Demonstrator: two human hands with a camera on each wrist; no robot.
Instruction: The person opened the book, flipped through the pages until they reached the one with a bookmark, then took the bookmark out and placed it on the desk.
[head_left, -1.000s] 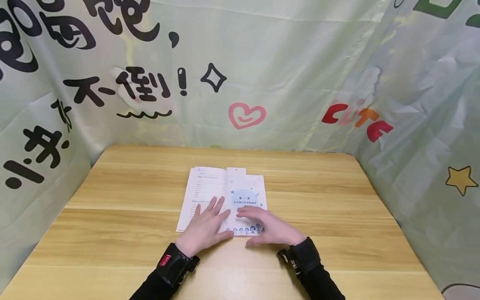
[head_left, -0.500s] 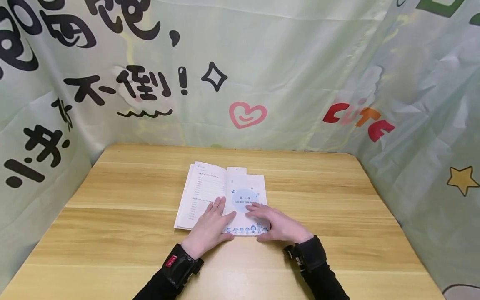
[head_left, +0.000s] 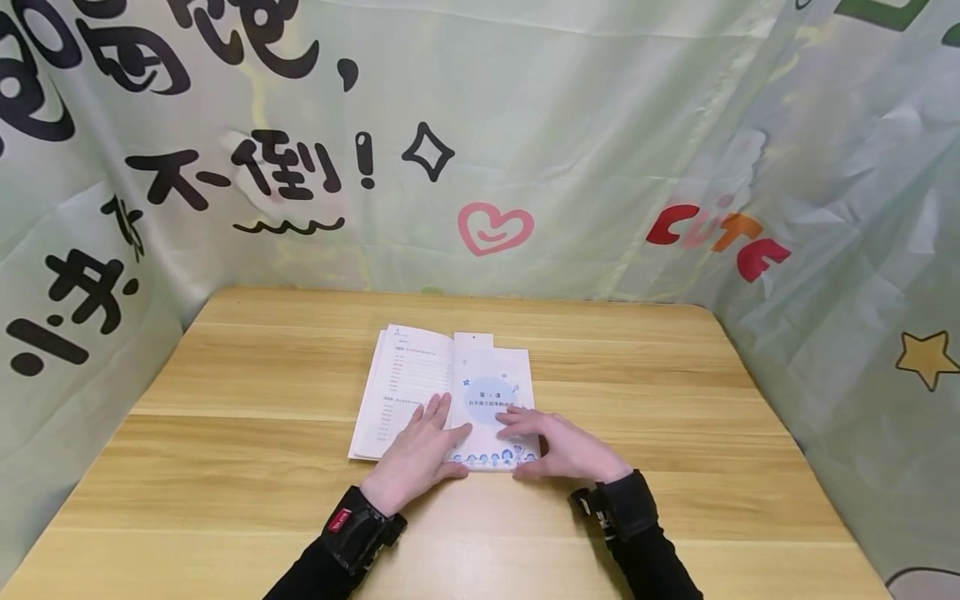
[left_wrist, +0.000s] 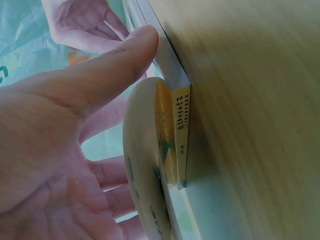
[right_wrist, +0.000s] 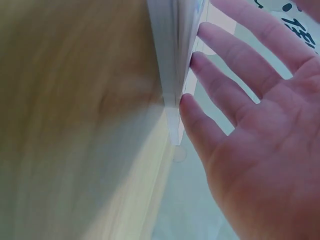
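Note:
An open book (head_left: 416, 358) lies on the wooden table, printed lines on its left page and a blue circle on the right one. From the top of the right page sticks out a narrow white strip (head_left: 474, 340) with a dark dot. My left hand (head_left: 416, 458) rests across the gutter with spread fingers, its thumb at the lower edge. The left wrist view shows the yellow spine (left_wrist: 182, 135) under a bowed cover. My right hand (head_left: 566, 446) touches the right page near its outer edge. In the right wrist view its fingertips (right_wrist: 186, 102) meet the page side, fingers extended.
The wooden table (head_left: 637, 367) reaches well beyond the book on every side. Printed fabric (head_left: 570, 125) with black lettering and a pink heart hangs behind it and along both sides. Black wrist straps (head_left: 360, 529) with cameras sit on both forearms.
Both hands have shifted a little to the right. The left half of the book has risen slightly, its stacked edges showing more. Over the last half second little has moved.

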